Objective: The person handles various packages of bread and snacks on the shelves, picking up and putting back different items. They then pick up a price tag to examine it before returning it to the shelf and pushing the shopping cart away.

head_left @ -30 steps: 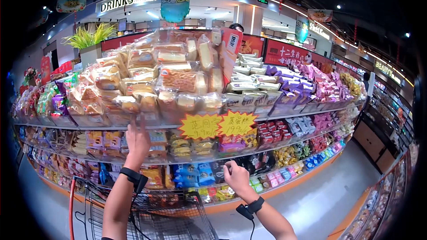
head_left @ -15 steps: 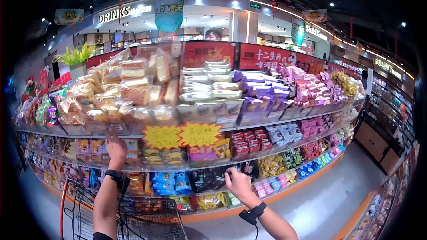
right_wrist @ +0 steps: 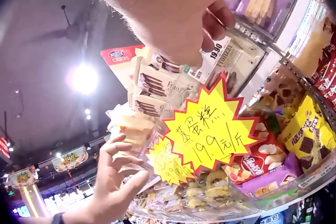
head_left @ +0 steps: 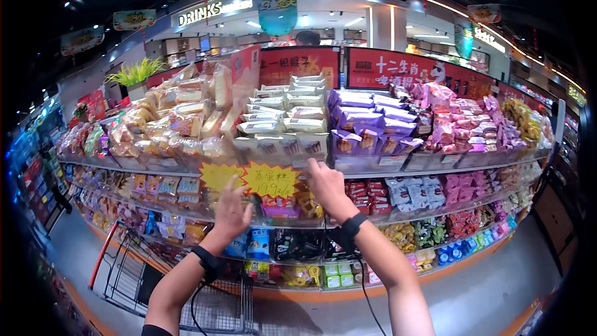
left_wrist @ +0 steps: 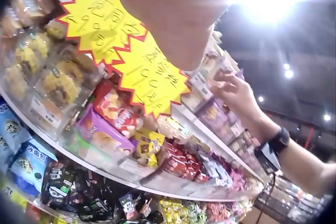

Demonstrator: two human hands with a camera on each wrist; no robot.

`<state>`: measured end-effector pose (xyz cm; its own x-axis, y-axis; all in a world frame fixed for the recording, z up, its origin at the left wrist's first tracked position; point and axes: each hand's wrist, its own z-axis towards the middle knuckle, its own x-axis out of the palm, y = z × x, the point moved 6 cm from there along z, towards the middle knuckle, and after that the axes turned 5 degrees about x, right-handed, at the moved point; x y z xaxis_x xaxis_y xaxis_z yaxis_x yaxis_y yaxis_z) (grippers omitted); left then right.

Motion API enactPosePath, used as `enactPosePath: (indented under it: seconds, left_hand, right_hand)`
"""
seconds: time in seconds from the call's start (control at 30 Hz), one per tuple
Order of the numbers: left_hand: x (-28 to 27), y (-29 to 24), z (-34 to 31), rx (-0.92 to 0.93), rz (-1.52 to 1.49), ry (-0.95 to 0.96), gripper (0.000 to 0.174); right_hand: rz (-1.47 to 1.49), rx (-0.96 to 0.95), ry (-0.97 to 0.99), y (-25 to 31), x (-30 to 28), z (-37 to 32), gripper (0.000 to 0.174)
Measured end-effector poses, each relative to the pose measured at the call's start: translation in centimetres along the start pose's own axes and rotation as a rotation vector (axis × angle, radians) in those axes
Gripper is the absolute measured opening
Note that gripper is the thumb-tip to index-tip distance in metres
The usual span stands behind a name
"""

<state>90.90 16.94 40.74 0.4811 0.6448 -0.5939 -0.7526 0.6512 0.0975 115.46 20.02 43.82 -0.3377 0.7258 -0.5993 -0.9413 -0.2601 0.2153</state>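
Note:
In the head view my left hand [head_left: 232,213] hangs in front of the shelf, fingers spread, just below and beside yellow starburst signs [head_left: 269,180]; it holds nothing. The right wrist view also shows this left hand [right_wrist: 116,182], fingers loosely bent. My right hand [head_left: 326,188] is at the upper shelf's front edge, beside the signs and under white snack packs [head_left: 306,126]. Seen from the left wrist, that right hand [left_wrist: 237,95] has bent fingers. Its fingertips are beside a white 19.90 price label [right_wrist: 212,56]; whether they touch it cannot be made out.
Purple packs [head_left: 373,126] stand right of the white ones, wrapped breads [head_left: 186,115] left. Lower shelves hold red bags [head_left: 367,194] and blue bags [head_left: 258,244]. A wire shopping cart [head_left: 140,267] stands at the lower left. Behind the display, a person's head [head_left: 308,38] shows.
My right hand has risen from the lower shelves to the upper shelf's edge. My left hand has moved right, from below the wrapped breads to near the yellow signs. The head view has shifted.

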Motion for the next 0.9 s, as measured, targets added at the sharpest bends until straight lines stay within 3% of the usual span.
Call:
enactPosePath:
  seconds: [0.2,0.33,0.5,0.6,0.9]
  left_hand:
    - [0.9,-4.7,3.8,-0.039,-0.103,0.164,0.053]
    - [1.1,-6.2,6.1,0.074,-0.046,0.128,0.058]
    - [2.9,-5.9,8.2,0.126,0.022,0.134,0.057]
    - [4.0,-6.0,8.9,0.096,0.017,0.208,0.057]
    - [5.1,-6.9,10.2,0.156,0.049,0.194,0.054]
  right_hand:
    - [-0.062,0.000,0.011,-1.2,1.1,1.4,0.017]
    - [-0.064,-0.055,-0.031,-1.4,0.9,2.3,0.011]
    - [-0.071,-0.115,-0.073,-0.9,-0.2,3.1,0.003]
    - [-0.077,-0.166,-0.036,-0.4,0.0,3.7,0.004]
    - [-0.154,-0.162,0.049,0.9,-0.3,4.7,0.003]
